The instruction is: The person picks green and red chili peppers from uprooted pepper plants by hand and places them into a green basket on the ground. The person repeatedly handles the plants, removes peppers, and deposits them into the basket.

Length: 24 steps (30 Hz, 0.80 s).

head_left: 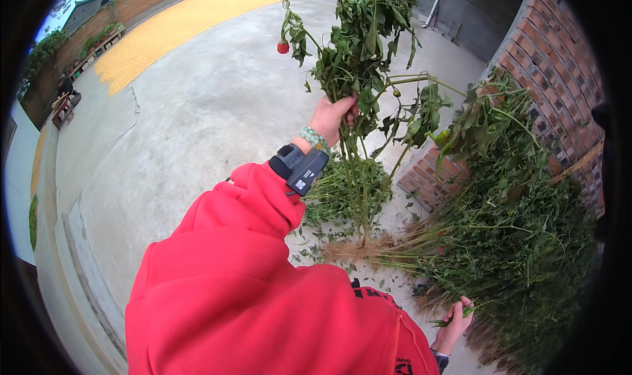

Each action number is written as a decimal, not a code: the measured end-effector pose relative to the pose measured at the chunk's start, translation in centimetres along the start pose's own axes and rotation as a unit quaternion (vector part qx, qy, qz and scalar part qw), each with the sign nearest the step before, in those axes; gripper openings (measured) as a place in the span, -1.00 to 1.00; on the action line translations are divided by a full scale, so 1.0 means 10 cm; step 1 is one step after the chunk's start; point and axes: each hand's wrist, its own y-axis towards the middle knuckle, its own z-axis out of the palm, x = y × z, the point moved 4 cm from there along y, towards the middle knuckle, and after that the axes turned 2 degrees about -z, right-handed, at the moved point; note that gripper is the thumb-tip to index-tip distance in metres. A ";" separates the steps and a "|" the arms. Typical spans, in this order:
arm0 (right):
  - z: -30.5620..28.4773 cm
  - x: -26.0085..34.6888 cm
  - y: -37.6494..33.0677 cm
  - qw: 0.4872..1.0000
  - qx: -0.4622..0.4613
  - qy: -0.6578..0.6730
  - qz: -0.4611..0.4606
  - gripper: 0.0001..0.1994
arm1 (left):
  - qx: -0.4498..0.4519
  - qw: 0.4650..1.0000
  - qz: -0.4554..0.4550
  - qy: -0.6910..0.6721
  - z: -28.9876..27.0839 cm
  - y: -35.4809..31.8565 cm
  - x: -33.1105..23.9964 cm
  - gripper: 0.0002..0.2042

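My left hand (328,121) is closed around the stems of an uprooted pepper plant (372,36), holding it upright. Wilted leaves droop above the fist, and the stems run down to brown roots at the floor. A small red fruit or flower (283,48) hangs at the plant's left side. Pale green peppers (442,139) dangle among the leaves at the right. Low at the right, my right hand (451,329) is closed on a slim green pepper (468,311), beside a large heap of pulled plants (520,250).
A brick wall (559,65) rises at the right behind the heap. A smaller pile of greenery (368,181) lies beyond the held stems. Fallen leaves dot the concrete floor (197,105). Yellow grain (184,29) is spread at the back. A seated person (64,88) appears far left.
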 end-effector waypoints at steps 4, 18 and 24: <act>0.05 0.01 -0.01 1.000 -0.007 -0.002 -0.001 -0.82 | -0.009 0.998 0.012 -0.054 -0.16 0.04 -0.14 -0.92; 0.16 -0.05 -0.11 1.000 -0.006 -0.004 -0.001 -0.82 | -0.070 0.985 0.156 0.017 -1.03 0.35 -0.96 -0.67; 0.19 -0.12 -0.16 1.000 0.005 0.003 0.011 -0.82 | 0.002 0.990 0.143 0.004 -1.04 0.25 -1.13 -0.65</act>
